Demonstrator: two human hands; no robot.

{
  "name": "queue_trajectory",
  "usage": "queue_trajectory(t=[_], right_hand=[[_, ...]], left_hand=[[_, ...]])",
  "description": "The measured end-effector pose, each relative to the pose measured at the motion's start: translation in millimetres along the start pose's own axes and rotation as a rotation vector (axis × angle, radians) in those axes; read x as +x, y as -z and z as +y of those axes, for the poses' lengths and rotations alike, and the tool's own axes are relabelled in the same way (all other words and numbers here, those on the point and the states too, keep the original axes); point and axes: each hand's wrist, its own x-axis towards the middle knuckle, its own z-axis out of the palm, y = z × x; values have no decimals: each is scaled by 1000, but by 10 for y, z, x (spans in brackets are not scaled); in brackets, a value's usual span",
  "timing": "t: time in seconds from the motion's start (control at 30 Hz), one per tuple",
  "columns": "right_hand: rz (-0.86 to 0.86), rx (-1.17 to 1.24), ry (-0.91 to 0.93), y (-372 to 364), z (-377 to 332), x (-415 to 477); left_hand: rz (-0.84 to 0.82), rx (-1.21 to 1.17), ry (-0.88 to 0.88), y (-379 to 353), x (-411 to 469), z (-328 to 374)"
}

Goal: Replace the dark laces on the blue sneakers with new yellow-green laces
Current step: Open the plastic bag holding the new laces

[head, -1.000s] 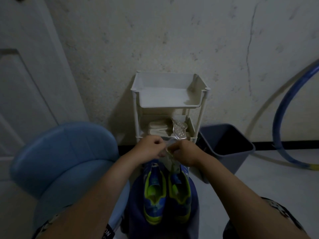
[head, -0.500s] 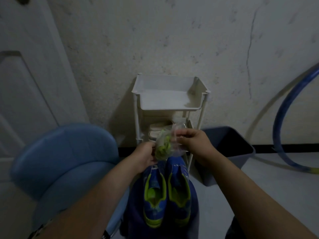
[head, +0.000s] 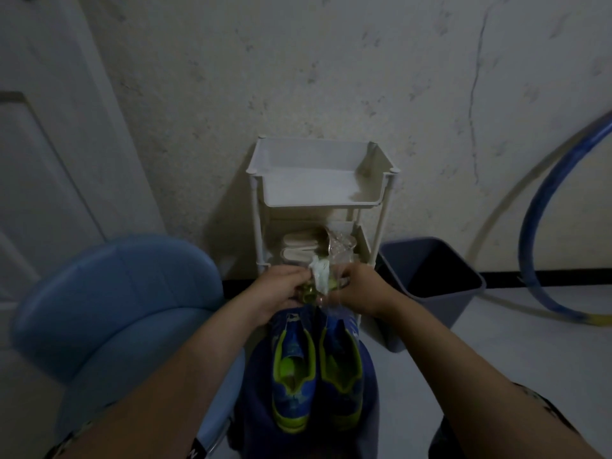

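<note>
Two blue sneakers with yellow-green trim (head: 311, 372) stand side by side on a dark blue stool (head: 367, 369), toes pointing away from me. Just above their toes, both hands hold a small clear plastic packet (head: 326, 276) with yellow-green laces bunched inside. My left hand (head: 281, 289) grips the packet's left side, where the laces show. My right hand (head: 361, 289) pinches the crinkled plastic on its right side. The dim light hides any laces on the shoes.
A white tiered rack (head: 318, 187) stands against the wall straight ahead, with pale shoes on its lower shelf. A grey bin (head: 430, 283) sits to its right, a blue hoop (head: 543, 207) leans on the wall, and a light blue chair (head: 116, 309) is at my left.
My hands first lifted the packet up in front of the rack, then brought it back down to just above the sneaker toes. Both hands keep hold of it.
</note>
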Motion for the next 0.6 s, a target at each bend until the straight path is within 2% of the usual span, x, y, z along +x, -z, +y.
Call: queue_trajectory(t=[0.07, 0.17, 0.33, 0.43, 0.53, 0.6], right_hand=[[40, -66, 11, 3, 9, 17], [74, -96, 9, 10, 26, 23], [94, 38, 16, 18, 46, -9], [107, 91, 4, 42, 92, 7], [106, -37, 3, 73, 136, 16], [40, -170, -10, 96, 159, 3]], left_hand=[[-14, 14, -8, -12, -28, 12], [90, 110, -40, 42, -41, 8], [247, 91, -4, 162, 17, -29], [367, 255, -30, 252, 72, -55], [501, 455, -88, 307, 54, -35], [548, 512, -138, 317, 29, -6]])
